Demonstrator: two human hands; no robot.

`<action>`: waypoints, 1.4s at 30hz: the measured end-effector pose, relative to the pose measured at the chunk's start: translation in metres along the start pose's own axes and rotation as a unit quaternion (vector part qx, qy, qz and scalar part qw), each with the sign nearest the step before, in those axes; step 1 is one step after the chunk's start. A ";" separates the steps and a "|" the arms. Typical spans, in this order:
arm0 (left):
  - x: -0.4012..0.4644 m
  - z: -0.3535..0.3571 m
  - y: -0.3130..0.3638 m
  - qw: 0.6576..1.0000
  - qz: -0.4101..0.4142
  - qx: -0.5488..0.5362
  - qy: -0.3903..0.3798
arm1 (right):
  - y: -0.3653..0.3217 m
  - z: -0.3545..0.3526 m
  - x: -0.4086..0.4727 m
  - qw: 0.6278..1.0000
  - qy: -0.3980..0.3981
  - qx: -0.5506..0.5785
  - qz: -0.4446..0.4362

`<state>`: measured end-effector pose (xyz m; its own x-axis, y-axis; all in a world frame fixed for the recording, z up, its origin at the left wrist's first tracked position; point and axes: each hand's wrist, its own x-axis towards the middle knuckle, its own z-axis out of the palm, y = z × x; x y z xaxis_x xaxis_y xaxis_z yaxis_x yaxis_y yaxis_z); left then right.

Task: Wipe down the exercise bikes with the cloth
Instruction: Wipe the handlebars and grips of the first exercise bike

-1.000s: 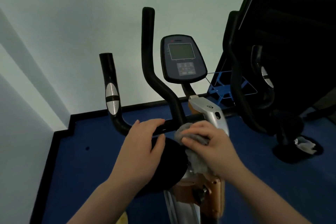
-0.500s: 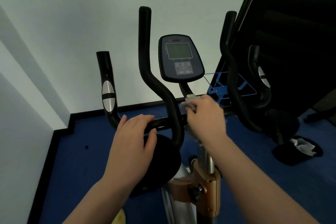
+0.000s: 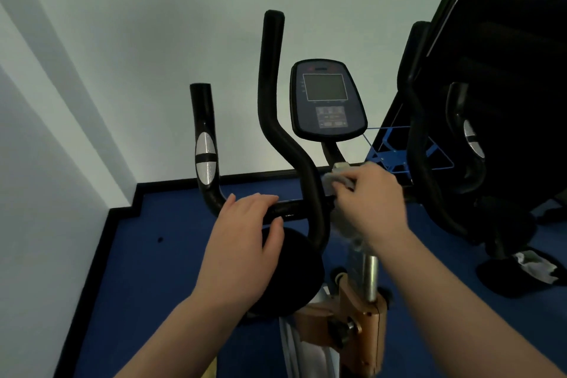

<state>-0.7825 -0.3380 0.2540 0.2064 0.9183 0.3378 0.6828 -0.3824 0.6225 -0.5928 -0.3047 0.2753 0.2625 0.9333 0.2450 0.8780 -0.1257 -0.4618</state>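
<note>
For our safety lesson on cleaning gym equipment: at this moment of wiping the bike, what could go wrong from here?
1. The cloth, bunched in the right hand, is just below the console; an upward stroke could press its buttons or, if the cloth is damp, wet them.
2. The left hand grips the crossbar, so the stretch under it may be missed.

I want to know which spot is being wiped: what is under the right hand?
The right hand holds a grey cloth against the top of the bike's centre post, below the console. The hand covers most of the cloth and the post's top.
</note>
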 end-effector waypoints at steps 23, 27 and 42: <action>-0.001 -0.005 0.007 1.000 -0.020 -0.004 -0.007 | 0.010 -0.009 -0.005 0.999 -0.047 0.016 -0.005; 0.000 -0.001 0.002 0.999 -0.023 0.015 -0.016 | -0.012 0.007 0.008 0.999 -0.034 -0.015 0.017; 0.000 0.000 -0.001 0.999 -0.024 0.005 -0.025 | 0.002 -0.007 -0.002 0.998 -0.026 0.045 0.023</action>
<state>-0.7832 -0.3373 0.2537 0.2078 0.9393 0.2730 0.6996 -0.3377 0.6296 -0.5889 -0.3090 0.2797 0.2795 0.9434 0.1787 0.8248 -0.1406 -0.5478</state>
